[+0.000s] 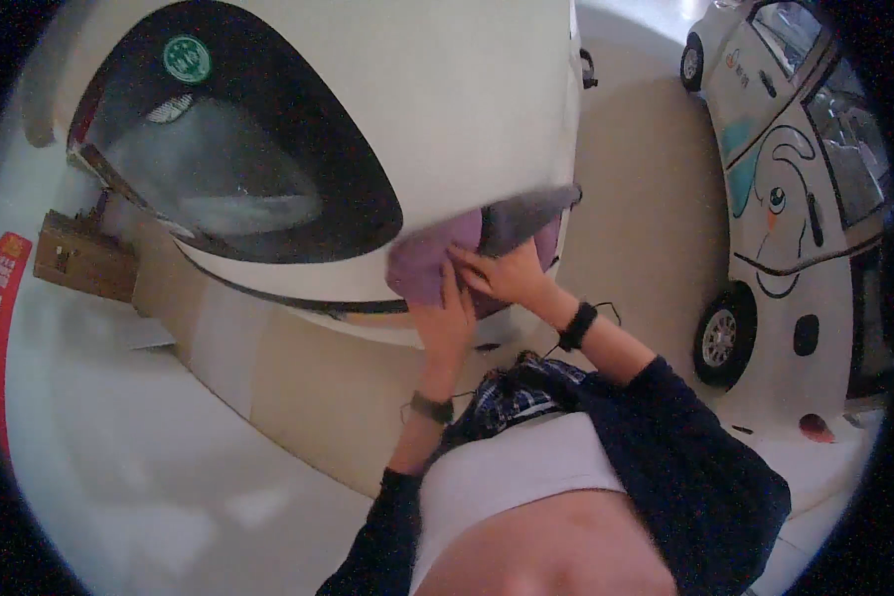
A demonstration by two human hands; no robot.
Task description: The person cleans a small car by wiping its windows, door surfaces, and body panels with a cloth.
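Observation:
A purple cloth (430,257) lies bunched against the front corner of a white vehicle (484,97), beside a dark headlight or trim area (525,220). My left hand (447,316) presses on the cloth from below, with its fingers pointing up. From the right, my right hand (503,276) reaches in, its fingertips on the cloth close to my left fingers. Both wrists wear black bands. More purple cloth shows to the right of my right hand. Whether the fingers pinch the cloth or only press on it is partly hidden.
The vehicle's dark windscreen (253,141) fills the upper left. A second white vehicle (782,246), with a cartoon on its door, stands at the right. At the left are a brown cardboard box (82,257) and a red sign (0,313) bearing writing.

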